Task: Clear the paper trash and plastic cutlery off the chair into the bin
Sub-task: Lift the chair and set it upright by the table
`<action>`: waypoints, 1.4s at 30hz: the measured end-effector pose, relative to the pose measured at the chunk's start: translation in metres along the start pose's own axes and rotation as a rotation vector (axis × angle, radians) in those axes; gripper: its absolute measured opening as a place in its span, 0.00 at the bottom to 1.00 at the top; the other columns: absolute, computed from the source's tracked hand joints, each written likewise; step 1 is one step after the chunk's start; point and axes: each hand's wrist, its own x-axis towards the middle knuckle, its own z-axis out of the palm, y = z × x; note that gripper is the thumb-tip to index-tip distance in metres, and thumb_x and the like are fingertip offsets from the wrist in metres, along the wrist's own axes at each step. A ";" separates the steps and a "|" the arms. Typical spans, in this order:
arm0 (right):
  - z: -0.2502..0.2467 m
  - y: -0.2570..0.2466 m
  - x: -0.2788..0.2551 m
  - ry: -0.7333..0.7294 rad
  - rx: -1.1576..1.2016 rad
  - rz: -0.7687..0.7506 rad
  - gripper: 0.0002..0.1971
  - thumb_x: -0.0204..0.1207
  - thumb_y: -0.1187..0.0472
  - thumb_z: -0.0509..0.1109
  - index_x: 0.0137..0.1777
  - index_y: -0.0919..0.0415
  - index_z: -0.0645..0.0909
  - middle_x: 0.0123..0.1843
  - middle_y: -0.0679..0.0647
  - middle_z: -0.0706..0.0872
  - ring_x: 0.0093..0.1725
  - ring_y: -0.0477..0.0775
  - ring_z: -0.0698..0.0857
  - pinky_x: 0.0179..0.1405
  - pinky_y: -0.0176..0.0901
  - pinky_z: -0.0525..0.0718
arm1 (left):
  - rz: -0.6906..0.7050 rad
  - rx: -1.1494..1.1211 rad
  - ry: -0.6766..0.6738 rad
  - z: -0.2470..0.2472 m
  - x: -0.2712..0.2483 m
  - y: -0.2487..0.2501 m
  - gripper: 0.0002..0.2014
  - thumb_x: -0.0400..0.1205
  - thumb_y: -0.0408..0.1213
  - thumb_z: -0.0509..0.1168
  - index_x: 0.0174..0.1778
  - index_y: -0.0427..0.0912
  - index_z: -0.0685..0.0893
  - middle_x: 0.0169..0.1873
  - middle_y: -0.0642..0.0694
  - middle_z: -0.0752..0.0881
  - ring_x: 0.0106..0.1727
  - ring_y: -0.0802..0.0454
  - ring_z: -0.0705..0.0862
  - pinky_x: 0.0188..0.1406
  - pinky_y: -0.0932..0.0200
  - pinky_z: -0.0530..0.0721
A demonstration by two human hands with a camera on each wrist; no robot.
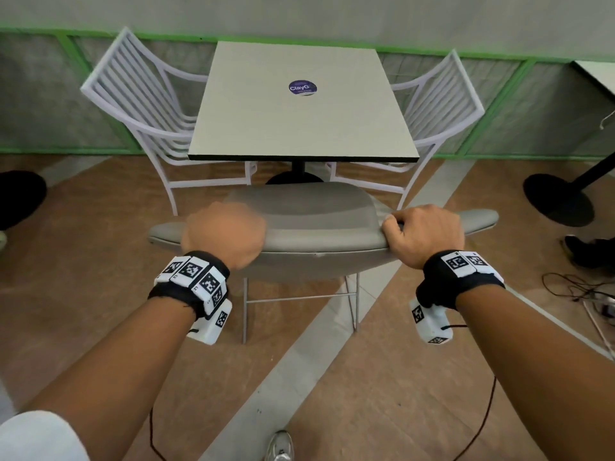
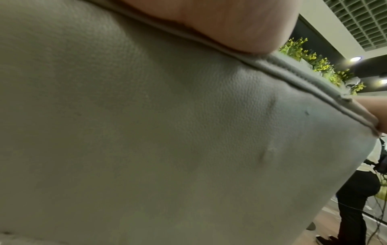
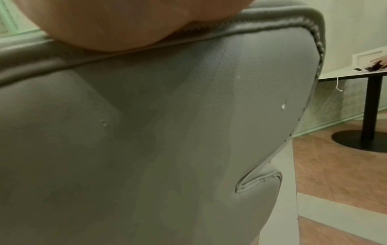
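Grey upholstered chair (image 1: pixel 319 224) stands directly ahead, its curved backrest top nearest the person, seat facing a square desk (image 1: pixel 299 104) beyond. Right hand (image 1: pixel 424 234) sits on the right part of the backrest's top edge, fingers curled over the rim toward the seat side, clamped on the chair. Right wrist view confirms: palm pressed onto the stitched piping, grey leather-grain back panel filling the picture below it. Left hand (image 1: pixel 224 236) is at the left part of the same top edge, blurred in the head view; the back of the hand is up and the fingers are hidden beyond the rim, so whether they grip or merely rest cannot be told. Left wrist view shows the heel of the palm lying against the piping seam. The two hands are well apart, one toward each end of the backrest. The visible part of the seat cushion shows only plain grey. Desk top carries a round purple sticker (image 1: pixel 302 88). Two white slatted chairs (image 1: pixel 139 104) flank the desk left and right. Floor is brown with pale grey bands; a black pedestal base (image 1: pixel 559 199) stands at right, cables (image 1: pixel 579 287) lie near it.
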 end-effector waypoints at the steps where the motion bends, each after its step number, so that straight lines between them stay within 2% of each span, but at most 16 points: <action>1: 0.001 -0.001 0.006 -0.001 -0.004 0.006 0.22 0.77 0.43 0.53 0.32 0.53 0.82 0.25 0.52 0.75 0.29 0.61 0.76 0.27 0.42 0.64 | 0.005 -0.001 0.002 0.001 0.006 -0.002 0.17 0.75 0.49 0.51 0.28 0.44 0.77 0.26 0.44 0.79 0.30 0.37 0.78 0.33 0.53 0.72; 3: 0.005 -0.003 0.016 -0.003 -0.017 0.014 0.22 0.78 0.43 0.53 0.32 0.52 0.82 0.26 0.53 0.75 0.30 0.62 0.77 0.28 0.42 0.64 | 0.003 0.000 0.009 0.003 0.017 -0.004 0.17 0.75 0.49 0.51 0.28 0.44 0.77 0.26 0.44 0.78 0.30 0.38 0.77 0.34 0.53 0.71; 6: 0.007 -0.004 0.032 -0.006 -0.005 0.023 0.21 0.78 0.43 0.53 0.29 0.50 0.76 0.23 0.50 0.70 0.29 0.62 0.76 0.28 0.42 0.64 | 0.000 0.001 0.013 0.005 0.035 -0.004 0.17 0.76 0.49 0.52 0.28 0.44 0.77 0.27 0.44 0.78 0.30 0.38 0.76 0.35 0.52 0.71; 10: 0.010 -0.001 0.054 -0.009 0.027 0.024 0.20 0.78 0.44 0.53 0.28 0.49 0.72 0.22 0.47 0.68 0.29 0.61 0.76 0.29 0.42 0.67 | -0.007 0.004 0.008 0.008 0.056 -0.003 0.17 0.76 0.49 0.52 0.27 0.44 0.76 0.24 0.47 0.76 0.29 0.40 0.76 0.34 0.52 0.70; 18: 0.020 0.010 0.099 -0.026 0.059 0.011 0.24 0.76 0.42 0.50 0.27 0.53 0.77 0.24 0.52 0.77 0.28 0.59 0.77 0.28 0.42 0.67 | -0.026 0.024 0.003 0.012 0.092 0.008 0.17 0.78 0.47 0.54 0.28 0.44 0.78 0.22 0.50 0.71 0.31 0.41 0.75 0.35 0.53 0.70; 25: 0.027 0.010 0.130 -0.038 0.086 0.008 0.26 0.76 0.41 0.49 0.30 0.53 0.81 0.27 0.52 0.81 0.30 0.59 0.80 0.29 0.41 0.73 | -0.041 0.012 0.023 0.018 0.123 0.003 0.17 0.76 0.47 0.53 0.25 0.43 0.76 0.22 0.47 0.76 0.28 0.42 0.75 0.32 0.53 0.71; 29: 0.030 0.007 0.144 -0.021 0.087 0.018 0.26 0.76 0.41 0.49 0.30 0.53 0.82 0.25 0.51 0.79 0.28 0.58 0.78 0.28 0.40 0.72 | -0.039 0.014 0.029 0.022 0.141 -0.002 0.18 0.75 0.49 0.51 0.24 0.42 0.74 0.22 0.46 0.76 0.27 0.41 0.75 0.30 0.53 0.70; 33: 0.030 0.004 0.151 -0.017 0.090 0.026 0.25 0.76 0.42 0.50 0.29 0.54 0.81 0.24 0.50 0.78 0.27 0.57 0.77 0.28 0.40 0.74 | -0.037 0.020 0.035 0.024 0.151 -0.008 0.18 0.74 0.49 0.50 0.25 0.42 0.74 0.22 0.46 0.76 0.28 0.40 0.76 0.31 0.53 0.73; 38: 0.031 0.003 0.151 -0.022 0.098 0.021 0.26 0.76 0.42 0.50 0.27 0.55 0.79 0.23 0.50 0.78 0.25 0.54 0.76 0.29 0.39 0.76 | -0.032 0.031 0.057 0.025 0.151 -0.009 0.18 0.74 0.48 0.51 0.27 0.41 0.76 0.21 0.46 0.76 0.25 0.42 0.73 0.30 0.54 0.68; 42: 0.031 0.002 0.149 -0.015 0.100 0.021 0.25 0.76 0.43 0.50 0.27 0.56 0.78 0.23 0.50 0.77 0.25 0.54 0.75 0.27 0.39 0.72 | -0.025 0.037 0.071 0.026 0.149 -0.010 0.18 0.75 0.49 0.51 0.26 0.42 0.75 0.21 0.47 0.76 0.25 0.42 0.73 0.29 0.54 0.70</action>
